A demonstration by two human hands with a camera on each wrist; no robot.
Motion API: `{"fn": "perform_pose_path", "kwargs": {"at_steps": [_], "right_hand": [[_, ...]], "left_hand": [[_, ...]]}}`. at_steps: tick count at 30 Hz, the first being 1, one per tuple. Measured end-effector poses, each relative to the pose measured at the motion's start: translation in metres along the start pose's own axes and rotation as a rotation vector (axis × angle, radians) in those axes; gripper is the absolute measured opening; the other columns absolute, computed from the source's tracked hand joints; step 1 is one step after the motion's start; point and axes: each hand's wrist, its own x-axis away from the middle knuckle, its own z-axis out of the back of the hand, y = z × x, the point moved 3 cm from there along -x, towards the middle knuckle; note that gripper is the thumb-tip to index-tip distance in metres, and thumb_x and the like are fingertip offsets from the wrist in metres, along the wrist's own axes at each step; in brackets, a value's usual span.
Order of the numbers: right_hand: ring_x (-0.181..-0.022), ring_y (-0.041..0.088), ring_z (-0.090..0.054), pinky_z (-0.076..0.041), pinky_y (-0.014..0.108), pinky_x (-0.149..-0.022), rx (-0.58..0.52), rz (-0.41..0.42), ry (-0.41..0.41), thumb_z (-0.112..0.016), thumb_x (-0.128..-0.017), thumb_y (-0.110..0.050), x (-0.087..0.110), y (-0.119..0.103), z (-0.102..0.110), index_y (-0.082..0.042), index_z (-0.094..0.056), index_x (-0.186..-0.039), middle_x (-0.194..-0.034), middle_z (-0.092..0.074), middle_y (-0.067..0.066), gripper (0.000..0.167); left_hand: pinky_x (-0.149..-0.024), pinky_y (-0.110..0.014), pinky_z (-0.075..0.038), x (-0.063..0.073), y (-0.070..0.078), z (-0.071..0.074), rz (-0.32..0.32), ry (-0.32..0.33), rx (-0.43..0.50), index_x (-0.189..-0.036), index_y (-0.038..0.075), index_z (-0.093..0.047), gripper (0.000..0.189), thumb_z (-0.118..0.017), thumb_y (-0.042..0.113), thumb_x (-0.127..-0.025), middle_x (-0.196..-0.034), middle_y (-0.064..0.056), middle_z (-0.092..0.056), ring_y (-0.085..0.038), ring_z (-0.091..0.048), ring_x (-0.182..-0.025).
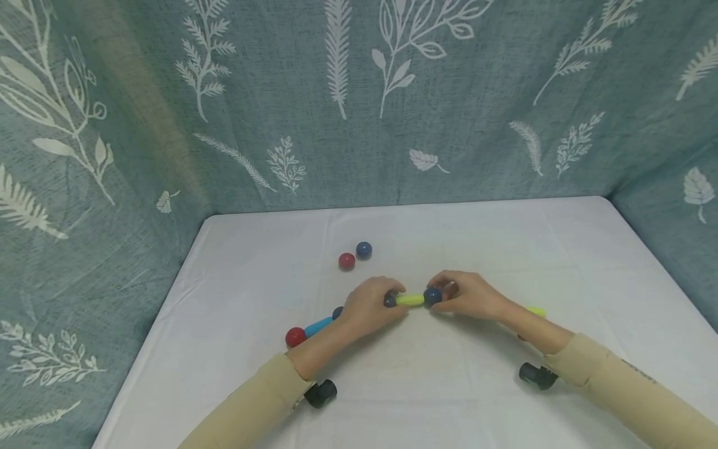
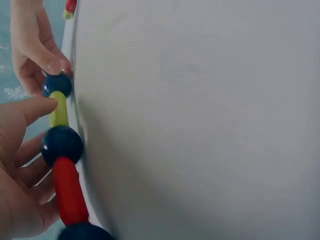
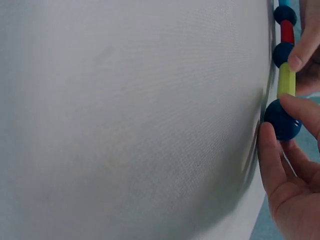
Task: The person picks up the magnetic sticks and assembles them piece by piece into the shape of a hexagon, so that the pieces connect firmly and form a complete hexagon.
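Observation:
A chain of toy sticks and balls spans between the hands above the white table. From the left it runs red ball [image 1: 295,337], light-blue stick [image 1: 318,327], blue ball, red stick [image 2: 70,192], blue ball [image 2: 62,145], yellow-green stick [image 1: 411,300] and blue end ball [image 3: 282,120]. The left hand [image 1: 371,305] holds the chain near its right part, thumb on the yellow-green stick and fingers behind the middle ball and red stick. With thumb and fingers, the right hand [image 1: 468,296] pinches the blue end ball. In the head view the left hand covers the red stick.
Behind the hands, a loose red ball [image 1: 346,261] and a loose blue ball [image 1: 364,251] lie on the white table [image 1: 269,249]. Another yellow-green stick [image 1: 536,311] shows partly behind the right forearm. A patterned curtain [image 1: 291,81] closes off the back and sides.

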Motion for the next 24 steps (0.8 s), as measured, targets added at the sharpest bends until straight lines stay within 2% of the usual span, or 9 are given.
{"fn": "perform_pose_path", "kwargs": {"at_steps": [7,13,16,20,24], "right_hand": [[-0.095,0.022,-0.065,-0.054,0.030,-0.072,-0.058,0.003,-0.029,-0.079,-0.079,-0.012,0.002,0.003,0.000,-0.006,-0.064,-0.117,-0.110,-0.065,0.010,0.041],[-0.094,0.021,-0.065,-0.054,0.031,-0.075,-0.048,-0.013,-0.047,-0.076,-0.083,-0.013,0.006,0.003,0.005,-0.004,-0.063,-0.119,-0.108,-0.067,0.008,0.039],[-0.092,0.017,-0.064,-0.053,0.031,-0.077,0.015,0.009,-0.038,-0.074,-0.085,-0.013,0.013,0.006,0.018,-0.006,-0.066,-0.116,-0.103,-0.069,0.003,0.033],[-0.093,0.017,-0.064,-0.054,0.032,-0.082,0.102,0.041,-0.014,-0.072,-0.087,-0.011,0.033,0.015,0.043,-0.007,-0.069,-0.109,-0.100,-0.069,-0.001,0.023],[-0.097,0.023,-0.064,-0.054,0.037,-0.084,0.145,-0.023,-0.054,-0.072,-0.087,-0.013,0.057,0.027,0.067,-0.006,-0.069,-0.107,-0.103,-0.069,0.002,0.021]], "left_hand": [[-0.073,-0.028,-0.047,-0.018,0.017,-0.011,-0.003,-0.099,-0.015,-0.118,0.014,-0.067,0.041,-0.075,0.036,-0.084,-0.105,-0.002,-0.069,-0.016,-0.061,-0.093],[-0.075,-0.029,-0.049,-0.026,0.022,-0.019,0.016,-0.134,-0.002,-0.114,0.015,-0.068,0.037,-0.076,0.035,-0.084,-0.104,0.000,-0.071,-0.016,-0.064,-0.095],[-0.080,-0.031,-0.051,-0.026,0.022,-0.020,0.025,-0.140,0.013,-0.115,0.016,-0.068,0.038,-0.077,0.035,-0.084,-0.104,0.001,-0.071,-0.017,-0.064,-0.097],[-0.084,-0.033,-0.051,-0.024,0.022,-0.020,0.029,-0.147,0.019,-0.118,0.016,-0.067,0.040,-0.076,0.036,-0.085,-0.108,0.000,-0.070,-0.017,-0.063,-0.100],[-0.085,-0.033,-0.051,-0.022,0.021,-0.020,0.028,-0.147,0.018,-0.118,0.016,-0.067,0.040,-0.075,0.036,-0.085,-0.109,0.000,-0.070,-0.017,-0.063,-0.101]]}}
